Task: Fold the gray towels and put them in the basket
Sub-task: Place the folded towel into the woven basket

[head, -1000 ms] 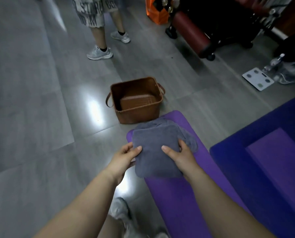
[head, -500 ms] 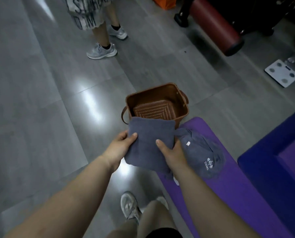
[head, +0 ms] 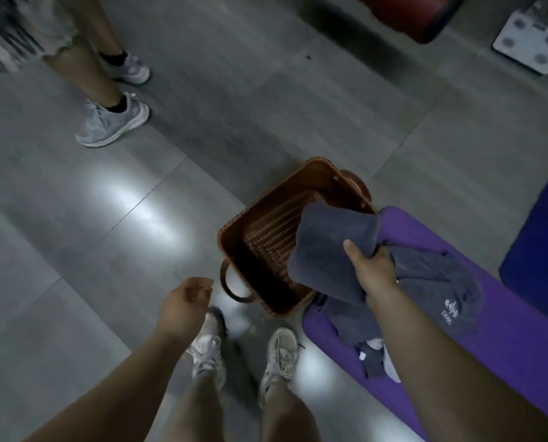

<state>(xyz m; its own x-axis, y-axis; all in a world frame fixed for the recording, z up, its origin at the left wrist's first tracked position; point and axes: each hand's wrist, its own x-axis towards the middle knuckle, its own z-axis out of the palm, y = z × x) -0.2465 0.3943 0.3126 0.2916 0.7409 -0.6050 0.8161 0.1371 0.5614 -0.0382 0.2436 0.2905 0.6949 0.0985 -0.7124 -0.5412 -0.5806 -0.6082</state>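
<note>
Gray tiled floor [head: 75, 250] fills the head view, glossy with lamp glare. Half a second ago both our hands shared the load. Now our left hand [head: 185, 301] has let go and hangs with its fingers loosely curled, holding nothing. Our right hand [head: 373, 269] alone grips the folded gray towel [head: 330, 247], thumb on top, and has carried it over the mouth of the brown woven basket [head: 237, 220], whose bottom shows bare. We judge this first towel is about to go in.

A second gray towel with white print [head: 435, 288] lies crumpled on the purple mat [head: 505, 314] beside the basket, not yet folded. Nothing blocks the opening. A bystander's gray sneakers [head: 113, 122] and a white bathroom scale [head: 531, 43] stand well apart, while our own white shoes [head: 209, 352] are near the basket.
</note>
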